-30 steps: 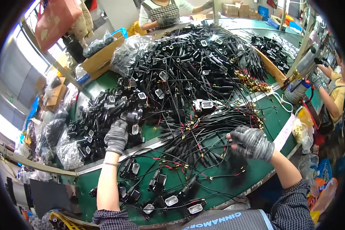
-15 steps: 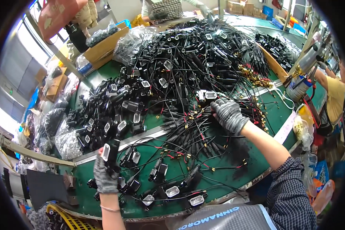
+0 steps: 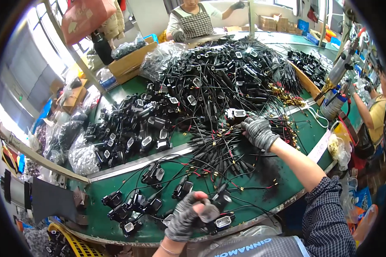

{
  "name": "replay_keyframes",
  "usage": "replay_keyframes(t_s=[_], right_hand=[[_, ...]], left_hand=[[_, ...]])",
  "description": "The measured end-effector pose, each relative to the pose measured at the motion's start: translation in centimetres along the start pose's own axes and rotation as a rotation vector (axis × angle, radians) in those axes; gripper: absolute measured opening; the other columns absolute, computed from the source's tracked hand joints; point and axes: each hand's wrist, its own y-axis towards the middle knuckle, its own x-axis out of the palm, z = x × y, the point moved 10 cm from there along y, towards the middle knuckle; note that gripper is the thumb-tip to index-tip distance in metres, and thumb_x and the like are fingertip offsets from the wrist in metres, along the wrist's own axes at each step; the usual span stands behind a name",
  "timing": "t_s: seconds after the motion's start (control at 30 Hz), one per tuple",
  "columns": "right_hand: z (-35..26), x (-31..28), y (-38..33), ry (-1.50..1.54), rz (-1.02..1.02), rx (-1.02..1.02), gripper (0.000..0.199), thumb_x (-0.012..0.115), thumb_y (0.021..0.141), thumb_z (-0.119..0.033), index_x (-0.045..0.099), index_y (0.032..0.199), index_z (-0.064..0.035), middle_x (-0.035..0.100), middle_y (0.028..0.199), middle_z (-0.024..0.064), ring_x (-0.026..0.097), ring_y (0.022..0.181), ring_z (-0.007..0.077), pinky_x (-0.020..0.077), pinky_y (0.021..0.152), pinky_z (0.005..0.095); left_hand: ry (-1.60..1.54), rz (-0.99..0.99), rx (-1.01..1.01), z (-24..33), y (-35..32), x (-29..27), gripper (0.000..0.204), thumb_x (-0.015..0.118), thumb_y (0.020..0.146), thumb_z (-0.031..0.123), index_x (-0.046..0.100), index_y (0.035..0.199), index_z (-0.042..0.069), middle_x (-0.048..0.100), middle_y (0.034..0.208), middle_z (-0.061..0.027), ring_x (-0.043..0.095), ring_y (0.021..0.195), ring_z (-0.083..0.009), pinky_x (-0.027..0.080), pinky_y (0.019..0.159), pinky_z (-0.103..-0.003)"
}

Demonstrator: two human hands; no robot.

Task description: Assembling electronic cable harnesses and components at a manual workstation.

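My left hand, in a grey striped glove with bare fingertips, is near the front edge of the green table. Thumb and forefinger are closed on a small black housing with a clear window, blurred by motion. More such housings lie around it, one just to the right and a cluster to the left. My right hand, gloved alike, has its fingers curled on black cables with red ends and brass-coloured tips. Its fingertips are partly hidden. Beyond it lies a housing with a pale window.
A large heap of black cabled housings fills the table's far middle, with another pile at left. A metal strip crosses the table. Yellow basket below left. Co-workers are at the far side and right.
My left hand has come from the left toward the front middle; the housing it held is out of it, and it grips another. My right hand stays by the cables. The view has shifted slightly.
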Motion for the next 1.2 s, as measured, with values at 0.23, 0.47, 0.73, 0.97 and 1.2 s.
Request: replay_keyframes(t_s=[0.23,0.47,0.73,0.97,1.2], right_hand=[[-0.7,-5.7,-1.5,0.062,-0.021,-0.016,0.015,0.057,0.073,-0.022,0.06,0.083,-0.0112,0.059,0.086,0.0072,0.056,0.08,0.0264,0.0424,0.07,0.0398],[-4.4,-4.2,-9.8,0.137,-0.348,-0.192,0.018,0.058,0.072,-0.024,0.059,0.083,-0.0102,0.057,0.081,0.007,0.056,0.077,0.0263,0.0427,0.065,0.0406],[-6.9,-5.2,-5.6,0.387,-0.166,-0.031,0.024,0.057,0.075,-0.03,0.057,0.083,-0.0077,0.056,0.076,0.0095,0.055,0.073,0.0291,0.0435,0.062,0.0402],[-9.8,-2.8,-3.9,0.452,-0.159,0.038,0.021,0.063,0.074,-0.021,0.059,0.088,-0.007,0.058,0.077,0.0112,0.057,0.067,0.0296,0.045,0.059,0.0386],[-11.6,-12.6,-3.1,0.903,0.066,-0.138,0.013,0.063,0.074,-0.01,0.06,0.087,-0.0086,0.058,0.077,0.007,0.058,0.064,0.0236,0.0451,0.053,0.0324]], left_hand=[[0.051,0.027,0.06,-0.6,-0.2,-1.5,0.036,0.067,0.073,0.029,0.054,0.096,0.004,0.057,0.08,-0.0023,0.055,0.065,-0.0105,0.046,0.058,-0.022],[0.048,0.4,0.098,3.3,-0.8,-6.7,0.03,0.063,0.078,0.029,0.055,0.092,0.004,0.054,0.082,0.0003,0.051,0.075,-0.0095,0.042,0.067,-0.021],[0.31,0.308,0.478,7.2,-1.2,-4.7,0.023,0.061,0.081,0.018,0.051,0.097,0.006,0.05,0.088,0.0005,0.047,0.08,-0.0062,0.039,0.066,-0.018],[0.598,0.276,0.259,4.5,-1.6,-3.8,0.031,0.066,0.074,0.007,0.05,0.101,0.008,0.052,0.086,0.0005,0.048,0.075,-0.0064,0.041,0.069,-0.02],[0.832,0.148,0.417,4.6,0.9,-0.5,0.033,0.065,0.072,0.002,0.052,0.102,0.007,0.053,0.084,-0.0005,0.05,0.073,-0.0073,0.043,0.065,-0.022]])
